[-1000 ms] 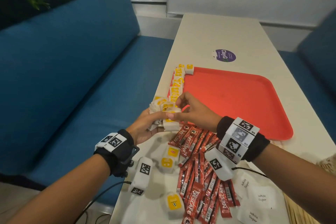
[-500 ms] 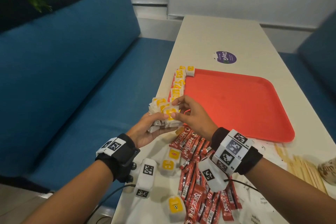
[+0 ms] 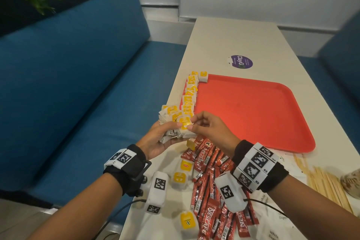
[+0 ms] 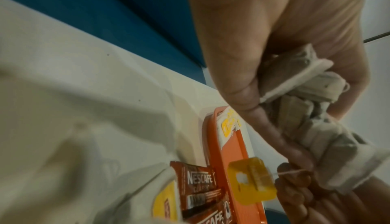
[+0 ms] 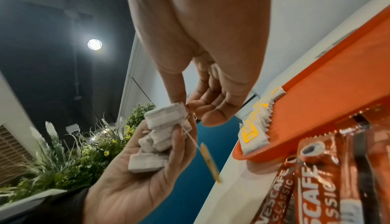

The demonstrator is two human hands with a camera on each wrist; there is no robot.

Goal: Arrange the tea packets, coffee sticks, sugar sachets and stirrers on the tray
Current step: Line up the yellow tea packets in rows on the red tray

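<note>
My left hand (image 3: 153, 140) grips a bundle of white tea packets with yellow tags (image 3: 171, 117) just off the near left corner of the red tray (image 3: 253, 115). My right hand (image 3: 208, 130) pinches the front packet (image 3: 184, 122) of that bundle between thumb and fingertips. One yellow tag (image 4: 249, 182) dangles on its string below the bundle (image 5: 162, 136). A row of tea packets (image 3: 190, 93) stands along the tray's left edge. Red coffee sticks (image 3: 210, 181) lie heaped under my right wrist. Wooden stirrers (image 3: 327, 185) lie at the right and white sugar sachets (image 3: 272, 230) at the near right.
Loose tea packets (image 3: 181, 175) lie on the white table (image 3: 233, 35) near its left edge, with one more (image 3: 188, 220) closer to me. A purple sticker (image 3: 241, 61) sits beyond the tray. A blue bench (image 3: 78, 84) runs along the left, and plants (image 5: 84, 152) stand behind it.
Both hands have stayed together at the bundle and drifted slightly toward the tray. A yellow tag has dropped free and now hangs on its string under the bundle.
</note>
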